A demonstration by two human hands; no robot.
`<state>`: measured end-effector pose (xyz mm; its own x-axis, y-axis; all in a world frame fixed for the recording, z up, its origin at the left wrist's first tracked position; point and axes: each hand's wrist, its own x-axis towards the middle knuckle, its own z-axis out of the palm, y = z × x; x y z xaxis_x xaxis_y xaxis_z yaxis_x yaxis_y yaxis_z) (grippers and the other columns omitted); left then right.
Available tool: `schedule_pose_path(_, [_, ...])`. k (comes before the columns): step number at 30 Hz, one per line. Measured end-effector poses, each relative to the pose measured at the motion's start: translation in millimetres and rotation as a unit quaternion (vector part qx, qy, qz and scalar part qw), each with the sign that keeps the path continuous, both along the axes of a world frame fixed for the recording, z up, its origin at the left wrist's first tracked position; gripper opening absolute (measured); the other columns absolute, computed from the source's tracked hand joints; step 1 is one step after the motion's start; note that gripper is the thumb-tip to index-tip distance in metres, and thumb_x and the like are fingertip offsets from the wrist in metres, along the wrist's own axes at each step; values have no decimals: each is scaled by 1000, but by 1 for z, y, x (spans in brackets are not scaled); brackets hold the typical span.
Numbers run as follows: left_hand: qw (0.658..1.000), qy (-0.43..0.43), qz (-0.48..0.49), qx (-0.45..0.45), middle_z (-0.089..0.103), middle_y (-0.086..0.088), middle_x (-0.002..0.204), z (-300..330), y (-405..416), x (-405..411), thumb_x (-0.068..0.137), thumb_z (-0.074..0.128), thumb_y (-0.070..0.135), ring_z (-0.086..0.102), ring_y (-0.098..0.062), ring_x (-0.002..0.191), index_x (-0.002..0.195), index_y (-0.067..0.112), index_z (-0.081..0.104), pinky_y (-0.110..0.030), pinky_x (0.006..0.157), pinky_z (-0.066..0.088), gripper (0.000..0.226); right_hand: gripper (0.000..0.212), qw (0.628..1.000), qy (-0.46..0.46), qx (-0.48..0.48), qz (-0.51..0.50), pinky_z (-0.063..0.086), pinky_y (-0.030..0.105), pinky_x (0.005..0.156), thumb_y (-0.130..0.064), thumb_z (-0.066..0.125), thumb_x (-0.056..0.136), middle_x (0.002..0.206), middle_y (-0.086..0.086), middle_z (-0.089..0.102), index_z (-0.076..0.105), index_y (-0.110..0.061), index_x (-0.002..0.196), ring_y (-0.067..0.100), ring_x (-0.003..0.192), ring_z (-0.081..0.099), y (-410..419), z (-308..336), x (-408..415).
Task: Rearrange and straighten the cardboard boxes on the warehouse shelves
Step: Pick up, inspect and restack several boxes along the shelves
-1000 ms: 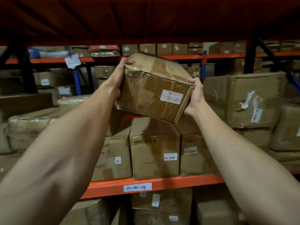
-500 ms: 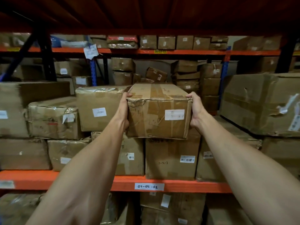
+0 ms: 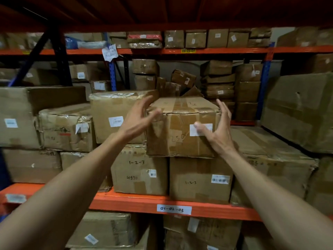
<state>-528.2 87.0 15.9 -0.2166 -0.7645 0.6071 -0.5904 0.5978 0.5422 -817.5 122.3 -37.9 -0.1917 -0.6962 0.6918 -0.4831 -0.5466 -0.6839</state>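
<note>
cardboard box [image 3: 182, 127] rests atop two shelf boxes [image 3: 198, 179]; left hand [image 3: 137, 121], right hand [image 3: 219, 130] open beside it

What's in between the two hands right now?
In the head view, the taped cardboard box sits between the left hand and right hand, resting on the two boxes marked 1-2-3. Both hands are open.

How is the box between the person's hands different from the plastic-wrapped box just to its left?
The box between the hands has bare, creased cardboard with brown tape; the wrapped box has shiny plastic film over its top. The first bears handwritten numbers near its white label; the wrapped box's front shows only a barcode label. The first sits further forward, overhanging the boxes below; the wrapped one sits further back. Both are brown cartons on the second tier, each with a white label.
</note>
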Motion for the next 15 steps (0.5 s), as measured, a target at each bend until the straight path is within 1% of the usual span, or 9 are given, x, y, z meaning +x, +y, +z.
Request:
schedule_pose_path(1, [990, -127, -21, -59, 25, -5, 166, -3, 0, 3, 81, 62, 76, 29, -24, 147, 159, 35, 25, -47, 116, 28, 96, 116, 999, 41, 0, -6, 32, 50, 121, -62, 84, 75, 176, 1, 13, 16, -41, 166, 25, 159, 21, -2, -5, -4])
schedule_pose_path(2, [970, -222, -30, -91, 19, -5, 166, -7, -4, 4, 76, 70, 75, 23, -26, 149, 160, 37, 19, -50, 118, 25, 106, 117, 998, 56, 5, -8, 33, 55, 122, -61, 89, 75, 175, 0, 14, 15, -43, 164, 27, 159, 22, -5, -7, -8])
schedule_pose_path(3, [958, -269, -26, -97, 17, -6, 165, -9, -9, 4, 71, 76, 73, 20, -28, 150, 160, 37, 16, -50, 119, 25, 114, 114, 998, 59, 10, -8, 34, 59, 123, -59, 90, 76, 175, -1, 16, 16, -45, 162, 28, 159, 24, -10, -7, -12])
schedule_pose_path(4, [957, -273, -22, -93, 18, -6, 163, -10, -15, 2, 68, 80, 71, 22, -29, 148, 159, 36, 15, -50, 119, 27, 118, 110, 998, 64, 17, -12, 33, 59, 124, -59, 89, 78, 176, -2, 16, 17, -46, 160, 28, 159, 24, -14, -6, -15])
schedule_pose_path(6, [959, -264, -14, -104, 25, -7, 157, -10, -26, -1, 65, 82, 70, 28, -28, 143, 157, 31, 18, -49, 118, 31, 119, 104, 996, 70, 43, -17, 29, 55, 124, -60, 87, 79, 179, -6, 11, 18, -46, 156, 28, 161, 22, -24, -3, -16])
schedule_pose_path(8, [951, -281, 13, -130, 34, -10, 150, -8, -37, -4, 63, 84, 69, 33, -28, 137, 156, 25, 24, -47, 117, 30, 119, 101, 994, 80, 63, -25, 28, 53, 123, -63, 86, 80, 180, -9, 7, 18, -49, 153, 30, 161, 22, -33, 1, -15])
schedule_pose_path(11, [945, -296, 38, -135, 41, -10, 143, -5, -48, -9, 61, 86, 67, 35, -30, 133, 154, 20, 28, -48, 121, 21, 119, 97, 991, 95, 89, -42, 32, 60, 120, -64, 85, 81, 180, -8, 7, 15, -53, 148, 35, 160, 25, -44, 6, -15])
schedule_pose_path(12, [944, -299, 44, -132, 42, -11, 142, -5, -51, -10, 60, 86, 66, 35, -30, 132, 153, 19, 28, -48, 121, 21, 119, 96, 989, 100, 95, -44, 34, 61, 120, -64, 84, 81, 180, -7, 7, 15, -53, 147, 36, 160, 27, -47, 7, -15])
schedule_pose_path(15, [944, -305, 50, -115, 41, -11, 141, -4, -59, -14, 59, 88, 64, 38, -31, 131, 154, 17, 27, -48, 118, 28, 122, 93, 987, 111, 104, -44, 40, 59, 118, -62, 83, 84, 179, -4, 12, 15, -50, 148, 38, 154, 37, -49, 10, -16])
